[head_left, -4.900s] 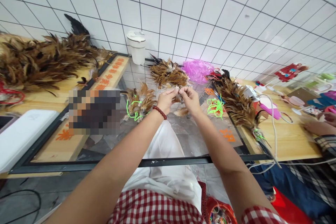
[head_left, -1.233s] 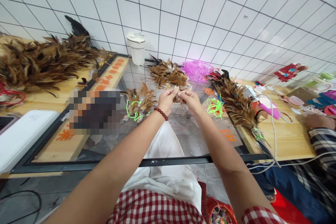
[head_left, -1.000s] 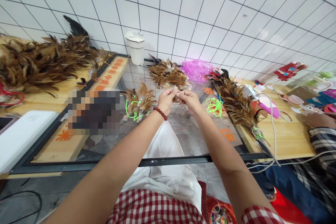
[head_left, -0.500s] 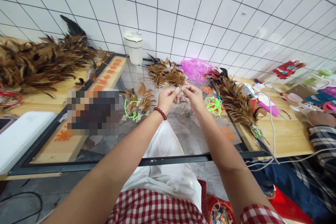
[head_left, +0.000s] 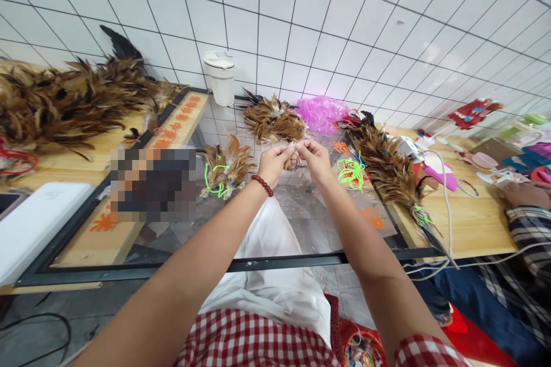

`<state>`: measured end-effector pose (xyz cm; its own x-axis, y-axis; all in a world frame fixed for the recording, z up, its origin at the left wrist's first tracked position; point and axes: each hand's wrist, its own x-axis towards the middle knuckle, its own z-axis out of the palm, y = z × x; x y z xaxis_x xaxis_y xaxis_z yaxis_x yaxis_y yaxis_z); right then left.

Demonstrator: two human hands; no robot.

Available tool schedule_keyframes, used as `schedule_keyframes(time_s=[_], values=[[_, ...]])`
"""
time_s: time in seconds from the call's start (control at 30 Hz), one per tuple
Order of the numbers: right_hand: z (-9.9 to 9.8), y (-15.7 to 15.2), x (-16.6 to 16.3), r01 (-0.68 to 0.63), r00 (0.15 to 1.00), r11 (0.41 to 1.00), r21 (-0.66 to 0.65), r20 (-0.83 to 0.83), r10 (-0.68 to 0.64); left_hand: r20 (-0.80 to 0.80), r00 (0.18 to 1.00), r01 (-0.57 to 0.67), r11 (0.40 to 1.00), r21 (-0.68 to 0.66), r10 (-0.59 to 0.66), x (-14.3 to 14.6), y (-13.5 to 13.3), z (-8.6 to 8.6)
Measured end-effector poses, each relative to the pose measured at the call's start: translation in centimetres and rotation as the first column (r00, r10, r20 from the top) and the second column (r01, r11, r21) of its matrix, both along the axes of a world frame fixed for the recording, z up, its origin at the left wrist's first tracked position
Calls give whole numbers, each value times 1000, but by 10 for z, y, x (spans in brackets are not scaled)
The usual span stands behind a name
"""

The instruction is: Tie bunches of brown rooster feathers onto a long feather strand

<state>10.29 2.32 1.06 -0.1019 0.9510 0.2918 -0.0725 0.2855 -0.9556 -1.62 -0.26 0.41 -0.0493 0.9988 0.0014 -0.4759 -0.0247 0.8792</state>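
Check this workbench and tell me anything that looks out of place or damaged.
The white cable sags over the front edge of the table beside the feather bundle on the right, where it might snag. The green cord heap looks tangled. Nothing looks clearly broken.

White tiled wall (head_left: 365, 34), black-framed glass tabletop (head_left: 297, 262), wooden worktop (head_left: 477, 229), grey floor (head_left: 94, 304)

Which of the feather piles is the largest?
The far-left pile, beside the red cord: it spreads much wider than the two middle bunches or the right bunch.
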Motion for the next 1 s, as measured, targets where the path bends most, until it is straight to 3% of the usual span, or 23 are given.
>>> schedule_keyframes(time_s=[0.13, 0.33, 0.47, 0.6, 0.73, 0.8, 0.87, 0.93, 1.0], values=[[1, 0, 1, 30, 1000, 998, -56, 10, -29, 10, 1000, 23, 1000, 21, -24, -1, 1, -1], [4, -3, 7, -266, 964, 946, -187, -42, 263, 65, 977, 204, 979, -22, -202, -4, 0, -1], [4, -3, 8, -212, 977, 961, -180, -73, 202, 1, 955, 297, 955, 9, -297, -7, -1, 2], [4, 0, 8, -94, 995, 990, -101, -19, 93, -160, 964, 226, 970, 87, -210, -5, 0, 4], [5, 7, 18, 41, 984, 999, 9, 172, -42, -201, 980, 39, 992, 124, -13, -4, 2, 2], [4, 11, 27, 173, 911, 980, 95, 362, -196, -126, 990, -55, 995, 80, 65, -6, 5, 1], [0, 14, 36, 252, 754, 955, 157, 586, -296, -36, 992, -124, 992, 19, 124, -9, 8, 0], [-4, 15, 41, 269, 583, 950, 158, 759, -291, 29, 986, -164, 986, -36, 165, -12, 10, -2], [-7, 14, 41, 256, 469, 958, 130, 850, -241, 61, 980, -186, 979, -80, 191, -14, 11, -3]])
